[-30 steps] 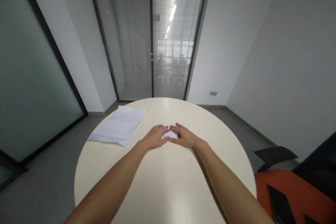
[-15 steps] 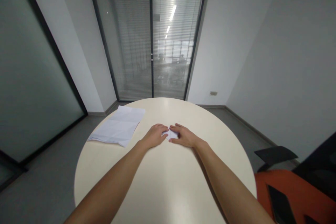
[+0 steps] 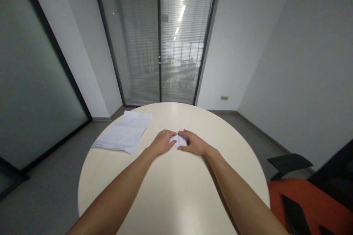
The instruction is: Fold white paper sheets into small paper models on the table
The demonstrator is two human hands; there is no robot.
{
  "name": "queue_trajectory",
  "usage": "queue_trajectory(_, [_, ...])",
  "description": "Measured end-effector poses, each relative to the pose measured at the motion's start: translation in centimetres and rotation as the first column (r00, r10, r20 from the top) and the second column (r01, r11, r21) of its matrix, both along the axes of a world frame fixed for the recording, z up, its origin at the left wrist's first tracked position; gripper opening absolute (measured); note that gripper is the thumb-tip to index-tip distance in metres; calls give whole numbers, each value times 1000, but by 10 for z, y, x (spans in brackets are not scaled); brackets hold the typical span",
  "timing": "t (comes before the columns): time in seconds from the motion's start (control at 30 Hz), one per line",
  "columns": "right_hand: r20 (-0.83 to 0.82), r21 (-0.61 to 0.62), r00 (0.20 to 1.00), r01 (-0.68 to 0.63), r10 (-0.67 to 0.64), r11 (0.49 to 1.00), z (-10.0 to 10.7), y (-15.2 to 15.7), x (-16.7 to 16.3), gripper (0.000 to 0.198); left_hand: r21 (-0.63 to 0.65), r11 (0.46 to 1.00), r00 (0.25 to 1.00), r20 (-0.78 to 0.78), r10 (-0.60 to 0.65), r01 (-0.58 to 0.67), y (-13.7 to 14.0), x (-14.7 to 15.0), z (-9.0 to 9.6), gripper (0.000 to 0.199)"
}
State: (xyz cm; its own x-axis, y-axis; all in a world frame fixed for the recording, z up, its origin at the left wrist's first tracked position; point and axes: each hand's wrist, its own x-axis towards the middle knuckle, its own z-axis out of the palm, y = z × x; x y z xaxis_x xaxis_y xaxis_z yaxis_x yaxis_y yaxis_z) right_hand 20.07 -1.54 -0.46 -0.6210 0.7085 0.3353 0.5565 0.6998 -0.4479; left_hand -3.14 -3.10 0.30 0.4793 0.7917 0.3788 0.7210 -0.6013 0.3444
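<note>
A small folded piece of white paper [image 3: 182,140] lies at the middle of the round table, between my two hands. My left hand [image 3: 163,142] grips its left side, thumb on the near edge and fingers on the far one. On the right side, my right hand [image 3: 193,142] holds it the same way, fingers curved over the far edge and thumb at the near one. A crease or seam runs down the paper's middle. Parts of both its sides are hidden under my fingers.
A stack of larger white sheets [image 3: 125,132] lies at the left of the cream round table [image 3: 168,198]. An orange chair [image 3: 325,205] with a black armrest [image 3: 289,162] stands at the right. Beyond the table is a glass partition with blinds [image 3: 135,44].
My hands have hardly moved. The paper between them shows its middle seam more plainly now, with a little more of its left side visible.
</note>
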Motion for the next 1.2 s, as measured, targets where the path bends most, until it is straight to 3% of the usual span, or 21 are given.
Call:
queue_trajectory(0.3, [-98, -41, 995, -1, -3, 999, 5, -5, -2, 84, -34, 997, 992, 106, 71, -68, 5, 1, -5, 43])
queue_trajectory(0.47, [-137, -99, 988, 63, -76, 993, 9, -8, -4, 90, -64, 996, 969, 231, 81, -68, 8, 1, -4, 40])
queue_trajectory(0.67, [-170, -143, 972, 141, -165, 980, 12, -8, -5, 73, -43, 997, 946, 317, 67, -57, 5, 3, 2, 35])
queue_trajectory(0.97, [-152, 11, 973, 176, -172, 984, 19, -8, -7, 26, 107, 993, 951, 310, 7, -42, -3, 6, 13, 25])
queue_trajectory(1.2, [-162, 330, 965, 251, -207, 910, 22, -7, -9, 18, 313, 947, 964, 265, -12, -75, -5, 8, 18, 10])
